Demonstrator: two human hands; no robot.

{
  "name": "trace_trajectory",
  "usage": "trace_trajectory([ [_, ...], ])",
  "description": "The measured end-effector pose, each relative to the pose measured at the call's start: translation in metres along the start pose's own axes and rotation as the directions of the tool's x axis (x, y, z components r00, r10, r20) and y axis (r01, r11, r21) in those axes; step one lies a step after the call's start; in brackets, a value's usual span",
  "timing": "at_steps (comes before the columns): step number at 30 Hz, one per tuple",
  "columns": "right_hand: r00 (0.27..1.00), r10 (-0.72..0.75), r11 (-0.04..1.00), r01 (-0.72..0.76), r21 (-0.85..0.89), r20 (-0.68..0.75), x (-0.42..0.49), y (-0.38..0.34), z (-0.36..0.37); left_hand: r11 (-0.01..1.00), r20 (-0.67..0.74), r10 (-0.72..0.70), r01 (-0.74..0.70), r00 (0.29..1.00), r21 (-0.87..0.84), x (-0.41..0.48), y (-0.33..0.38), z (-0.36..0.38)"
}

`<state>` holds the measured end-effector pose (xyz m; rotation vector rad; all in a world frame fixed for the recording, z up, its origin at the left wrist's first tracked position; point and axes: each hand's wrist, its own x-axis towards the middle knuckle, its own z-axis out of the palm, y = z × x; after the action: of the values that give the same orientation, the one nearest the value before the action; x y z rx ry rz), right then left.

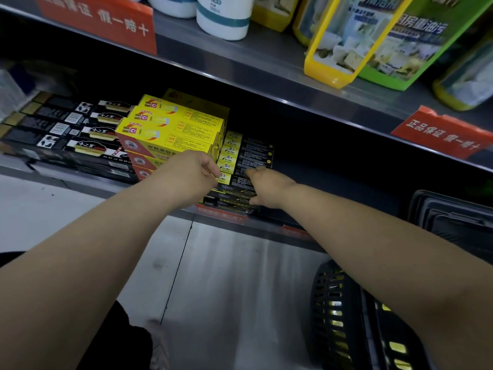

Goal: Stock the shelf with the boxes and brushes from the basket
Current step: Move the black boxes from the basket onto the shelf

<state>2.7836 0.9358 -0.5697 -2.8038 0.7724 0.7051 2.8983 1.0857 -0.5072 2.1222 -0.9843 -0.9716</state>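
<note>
- Basket point(344, 313) stands on the grey floor point(226, 276), lower right.
- Black boxes point(241, 192) are stacked at the front edge of the shelf point(261, 225), touching the yellow boxes point(170, 129).
- Right hand point(266, 188): fingers above, thumb below, clamped on the black boxes.
- Left hand point(192, 172): fingers curled at the stack's left end; grip cannot be told.
- Upper shelf point(240, 62) carries bottles point(346, 41).

Lower shelf point(234, 222), left to right: flat boxes point(74, 129) lying in rows, the tall box stack point(170, 129) just beside them, then the small box stack point(250, 158) tucked against its right side. Left hand point(192, 174) at that small stack's left edge, maybe touching. Right hand point(266, 188) on its near end, fingers on top, thumb low. Bottles point(224, 17) stand on the upper shelf point(266, 62) above. Basket point(346, 329) on the floor, near right.
</note>
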Motion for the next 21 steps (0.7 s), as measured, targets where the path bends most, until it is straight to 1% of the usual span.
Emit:
trace_trajectory([
  [3,0.999,0.045,0.998,-0.044,0.043,-0.02,-0.012,0.003,-0.019,0.997,-0.007,0.059,-0.059,0.998,0.046,-0.002,0.009,0.008],
  [5,0.995,0.065,0.99,-0.055,0.126,-0.074,-0.03,0.01,-0.038,0.991,0.013,0.118,-0.119,0.993,0.062,-0.003,0.019,0.019],
  [7,0.983,0.105,0.954,-0.058,0.294,-0.148,-0.059,0.022,-0.054,0.981,0.045,0.187,-0.189,0.981,0.049,-0.008,0.033,0.033],
  [9,0.962,0.159,0.877,-0.035,0.479,-0.222,-0.1,0.036,-0.065,0.96,0.075,0.277,-0.278,0.958,0.002,-0.015,0.051,0.05],
  [11,0.942,0.206,0.815,-0.015,0.579,-0.265,-0.145,0.05,-0.067,0.93,0.128,0.366,-0.36,0.922,-0.069,-0.025,0.071,0.067],
  [14,0.922,0.277,0.733,-0.022,0.68,-0.269,-0.206,0.073,-0.053,0.886,0.219,0.459,-0.427,0.861,-0.181,-0.046,0.101,0.092],
  [16,0.901,0.346,0.69,-0.055,0.722,-0.261,-0.24,0.09,-0.037,0.856,0.252,0.513,-0.468,0.82,-0.218,-0.06,0.121,0.109],
  [19,0.873,0.442,0.638,-0.145,0.756,-0.206,-0.286,0.119,-0.004,0.815,0.307,0.579,-0.539,0.755,-0.213,-0.085,0.144,0.138],
  [21,0.865,0.481,0.605,-0.21,0.768,-0.142,-0.311,0.138,0.02,0.794,0.37,0.6,-0.585,0.71,-0.166,-0.101,0.152,0.161],
])
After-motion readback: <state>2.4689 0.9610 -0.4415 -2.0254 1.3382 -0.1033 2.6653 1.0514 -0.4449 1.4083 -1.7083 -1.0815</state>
